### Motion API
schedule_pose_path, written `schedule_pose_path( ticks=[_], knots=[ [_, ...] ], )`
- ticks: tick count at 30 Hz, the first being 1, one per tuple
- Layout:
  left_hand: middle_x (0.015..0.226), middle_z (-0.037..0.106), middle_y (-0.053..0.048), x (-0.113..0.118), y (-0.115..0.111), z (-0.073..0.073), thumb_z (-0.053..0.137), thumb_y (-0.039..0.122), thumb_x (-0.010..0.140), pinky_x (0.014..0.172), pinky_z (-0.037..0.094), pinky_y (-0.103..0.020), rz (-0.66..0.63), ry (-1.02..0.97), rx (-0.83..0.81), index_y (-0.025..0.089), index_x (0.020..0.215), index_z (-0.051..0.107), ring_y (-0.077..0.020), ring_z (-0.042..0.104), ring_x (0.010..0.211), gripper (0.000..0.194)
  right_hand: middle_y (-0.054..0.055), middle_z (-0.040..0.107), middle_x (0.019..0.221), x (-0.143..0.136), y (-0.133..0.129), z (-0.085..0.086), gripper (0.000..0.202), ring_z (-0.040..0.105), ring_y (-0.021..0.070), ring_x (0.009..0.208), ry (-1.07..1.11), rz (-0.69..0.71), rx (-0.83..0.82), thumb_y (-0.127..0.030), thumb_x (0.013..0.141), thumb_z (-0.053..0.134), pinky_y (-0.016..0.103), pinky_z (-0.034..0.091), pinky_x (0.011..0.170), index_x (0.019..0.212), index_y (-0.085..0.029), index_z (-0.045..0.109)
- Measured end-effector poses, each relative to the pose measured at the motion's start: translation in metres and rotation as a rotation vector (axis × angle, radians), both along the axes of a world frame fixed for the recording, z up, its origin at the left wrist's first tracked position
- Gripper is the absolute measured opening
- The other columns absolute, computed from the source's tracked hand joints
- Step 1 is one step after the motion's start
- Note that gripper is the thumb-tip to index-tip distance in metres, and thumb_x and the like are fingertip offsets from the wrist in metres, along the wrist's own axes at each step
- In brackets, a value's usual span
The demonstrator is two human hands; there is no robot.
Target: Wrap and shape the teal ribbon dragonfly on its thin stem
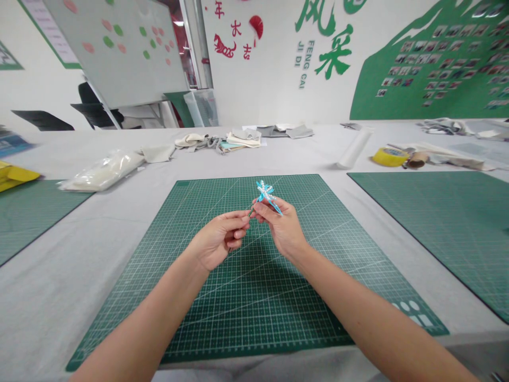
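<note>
A small blue-and-white beaded flower (265,190) is held up over a green cutting mat (191,212). Its thin dark green stem (251,211) slants down to the left. My left hand (224,233) pinches the lower stem between thumb and fingertips. Close beside it, my right hand (280,220) is closed on the flower just under its head, with thumb and forefinger together. One blue petal or loop hangs over the back of the right fingers. Part of the stem is hidden within the left hand.
More cutting mats (445,212) lie to the right and left on the grey-white tablecloth (131,207). Along the far side are a clear plastic bag (104,171), folded cloths (242,139), a white roll (355,147) and yellow tape (389,156). A whiteboard (119,63) stands behind.
</note>
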State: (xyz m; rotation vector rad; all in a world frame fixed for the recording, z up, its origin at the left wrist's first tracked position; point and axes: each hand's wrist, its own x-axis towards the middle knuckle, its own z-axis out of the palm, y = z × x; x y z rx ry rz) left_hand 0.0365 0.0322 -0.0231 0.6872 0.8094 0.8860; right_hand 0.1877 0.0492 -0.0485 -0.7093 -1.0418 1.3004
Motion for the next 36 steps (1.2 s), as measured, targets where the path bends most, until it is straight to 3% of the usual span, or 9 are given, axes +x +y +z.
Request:
schedule_pose_path(
  ticks=[13, 18, 21, 24, 29, 31, 33, 34, 36],
  knots=[
    [0.063, 0.048, 0.004, 0.001, 0.000, 0.001, 0.073, 0.012, 0.071, 0.037, 0.018, -0.013, -0.019, 0.029, 0.020, 0.011, 0.085, 0.065, -0.0011, 0.038, 0.046, 0.016, -0.001, 0.065, 0.072, 0.002, -0.001, 0.003, 0.004, 0.055, 0.0136, 0.066, -0.049, -0.007, 0.018, -0.028, 0.075, 0.073, 0.029, 0.039, 0.063, 0.076, -0.025, 0.072],
    [0.064, 0.049, 0.003, 0.002, 0.000, 0.000, 0.074, 0.013, 0.069, 0.038, 0.018, -0.014, -0.004, 0.056, 0.032, 0.010, 0.086, 0.066, -0.0011, 0.038, 0.046, 0.019, -0.002, 0.066, 0.074, 0.001, -0.002, 0.005, 0.004, 0.058, 0.0140, 0.069, -0.060, -0.028, 0.012, -0.028, 0.074, 0.073, 0.033, 0.044, 0.074, 0.074, -0.024, 0.071],
    [0.064, 0.049, 0.003, 0.001, 0.001, 0.000, 0.074, 0.013, 0.070, 0.038, 0.019, -0.013, 0.017, 0.044, 0.023, 0.010, 0.088, 0.068, -0.0013, 0.038, 0.047, 0.019, 0.000, 0.071, 0.089, 0.001, 0.000, 0.003, 0.007, 0.062, 0.0181, 0.088, -0.095, -0.027, 0.018, -0.030, 0.077, 0.070, 0.038, 0.044, 0.090, 0.081, -0.025, 0.073],
    [0.065, 0.049, 0.002, -0.001, 0.002, 0.001, 0.073, 0.013, 0.069, 0.039, 0.022, -0.013, 0.058, 0.028, 0.051, 0.010, 0.088, 0.069, -0.0019, 0.040, 0.048, 0.020, 0.001, 0.068, 0.114, 0.002, 0.004, -0.003, 0.021, 0.055, 0.0216, 0.116, -0.226, -0.042, 0.020, -0.023, 0.080, 0.061, 0.043, 0.035, 0.105, 0.097, -0.027, 0.072],
    [0.066, 0.053, 0.001, -0.002, 0.002, 0.004, 0.075, 0.015, 0.067, 0.039, 0.022, -0.014, 0.174, 0.111, 0.155, 0.010, 0.089, 0.070, -0.0026, 0.040, 0.049, 0.022, 0.001, 0.054, 0.136, 0.004, 0.004, -0.010, 0.059, 0.040, 0.0216, 0.132, -0.515, -0.260, 0.100, -0.002, 0.063, 0.053, 0.043, 0.021, 0.115, 0.114, -0.027, 0.065],
    [0.063, 0.051, 0.002, -0.001, 0.001, 0.004, 0.076, 0.017, 0.067, 0.040, 0.022, -0.015, 0.202, 0.155, 0.201, 0.010, 0.087, 0.071, -0.0031, 0.039, 0.049, 0.022, 0.001, 0.056, 0.134, 0.002, 0.000, -0.007, 0.057, 0.041, 0.0213, 0.131, -0.443, -0.138, 0.089, -0.004, 0.063, 0.053, 0.043, 0.024, 0.114, 0.114, -0.028, 0.065],
    [0.059, 0.049, 0.003, 0.000, 0.000, 0.004, 0.076, 0.020, 0.068, 0.041, 0.023, -0.016, 0.212, 0.190, 0.241, 0.011, 0.086, 0.072, -0.0039, 0.038, 0.049, 0.020, 0.002, 0.063, 0.123, -0.003, -0.006, -0.004, 0.046, 0.052, 0.0211, 0.121, -0.259, 0.139, 0.026, -0.011, 0.068, 0.056, 0.041, 0.036, 0.107, 0.110, -0.027, 0.065],
    [0.057, 0.049, 0.003, 0.001, 0.000, 0.004, 0.075, 0.021, 0.069, 0.041, 0.023, -0.016, 0.219, 0.203, 0.259, 0.011, 0.086, 0.072, -0.0042, 0.037, 0.049, 0.020, 0.003, 0.066, 0.114, -0.005, -0.008, -0.002, 0.040, 0.058, 0.0204, 0.110, -0.167, 0.259, -0.024, -0.016, 0.071, 0.058, 0.040, 0.043, 0.098, 0.110, -0.026, 0.065],
    [0.057, 0.050, 0.003, 0.000, 0.000, 0.004, 0.075, 0.022, 0.069, 0.042, 0.024, -0.017, 0.258, 0.222, 0.290, 0.012, 0.087, 0.073, -0.0047, 0.038, 0.049, 0.021, 0.001, 0.068, 0.090, -0.009, -0.012, 0.000, 0.034, 0.062, 0.0162, 0.079, -0.085, 0.361, -0.127, -0.026, 0.075, 0.064, 0.032, 0.050, 0.072, 0.109, -0.025, 0.064]
  ],
)
